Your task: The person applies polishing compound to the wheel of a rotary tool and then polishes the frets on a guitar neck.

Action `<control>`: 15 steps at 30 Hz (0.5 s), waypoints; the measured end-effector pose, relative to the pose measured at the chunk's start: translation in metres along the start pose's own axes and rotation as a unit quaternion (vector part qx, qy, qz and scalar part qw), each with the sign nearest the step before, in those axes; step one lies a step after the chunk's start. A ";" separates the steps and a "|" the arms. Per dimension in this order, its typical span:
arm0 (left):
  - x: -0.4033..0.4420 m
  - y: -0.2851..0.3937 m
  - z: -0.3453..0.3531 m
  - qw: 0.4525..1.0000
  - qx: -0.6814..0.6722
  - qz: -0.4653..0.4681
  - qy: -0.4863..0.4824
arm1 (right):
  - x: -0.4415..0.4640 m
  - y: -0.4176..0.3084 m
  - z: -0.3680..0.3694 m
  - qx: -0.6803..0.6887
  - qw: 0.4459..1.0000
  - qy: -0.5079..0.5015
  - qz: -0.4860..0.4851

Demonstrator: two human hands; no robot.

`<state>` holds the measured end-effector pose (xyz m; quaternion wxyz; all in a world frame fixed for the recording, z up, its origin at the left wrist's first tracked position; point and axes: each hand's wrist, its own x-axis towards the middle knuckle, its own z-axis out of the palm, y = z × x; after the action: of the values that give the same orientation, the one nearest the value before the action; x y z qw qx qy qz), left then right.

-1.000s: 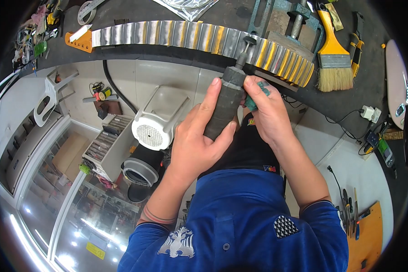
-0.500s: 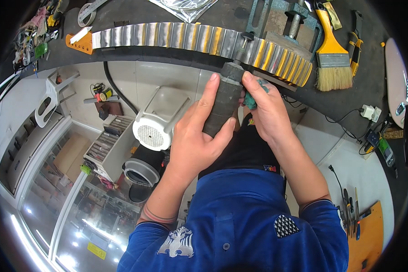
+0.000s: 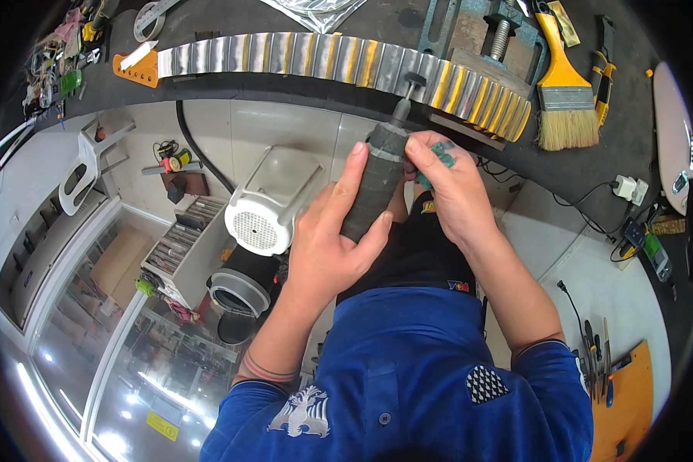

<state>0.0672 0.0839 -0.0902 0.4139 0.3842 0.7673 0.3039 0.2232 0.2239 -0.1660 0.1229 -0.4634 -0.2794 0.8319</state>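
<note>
Our left hand (image 3: pixel 327 239) is half curled around the dark rotary tool (image 3: pixel 373 185), index finger laid along its side. Our right hand (image 3: pixel 458 189) closes on a green wad (image 3: pixel 439 158), its thumb at the tool's collar. Beyond both hands, the tool's small disc (image 3: pixel 415 79) overlaps the toothed metal strip (image 3: pixel 346 60); we can't tell if they touch. The brush (image 3: pixel 566 92) lies beyond our right hand, further right.
</note>
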 end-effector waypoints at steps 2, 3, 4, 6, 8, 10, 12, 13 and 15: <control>-0.008 -0.002 -0.001 1.000 0.007 -0.009 -0.007 | -0.005 0.005 -0.001 -0.008 1.000 -0.001 0.001; -0.011 -0.004 -0.001 1.000 0.004 -0.009 -0.006 | -0.007 0.006 0.000 -0.013 1.000 -0.003 0.005; -0.015 -0.007 0.000 1.000 0.001 -0.009 -0.004 | -0.010 0.007 0.000 -0.018 1.000 -0.005 0.008; -0.019 -0.010 0.002 1.000 0.001 -0.007 -0.005 | -0.012 0.009 -0.003 -0.033 0.999 -0.010 0.012; -0.021 -0.011 0.004 1.000 0.010 -0.001 -0.007 | -0.011 0.012 -0.010 -0.052 0.998 -0.017 0.014; -0.021 -0.010 0.007 1.000 0.007 0.004 -0.004 | -0.012 0.007 -0.012 -0.077 0.997 -0.015 -0.019; -0.019 -0.009 0.010 1.000 0.006 0.006 -0.004 | -0.010 0.004 -0.017 -0.094 0.995 -0.021 -0.038; -0.018 -0.008 0.011 1.000 0.006 0.004 -0.005 | -0.008 0.003 -0.021 -0.098 0.994 -0.029 -0.039; -0.016 -0.007 0.012 1.000 0.007 0.002 -0.008 | -0.006 0.002 -0.023 -0.105 0.993 -0.033 -0.041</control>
<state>0.0815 0.0684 -0.0946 0.4165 0.3909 0.7656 0.2960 0.2463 0.2272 -0.1725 0.0989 -0.4344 -0.3877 0.8070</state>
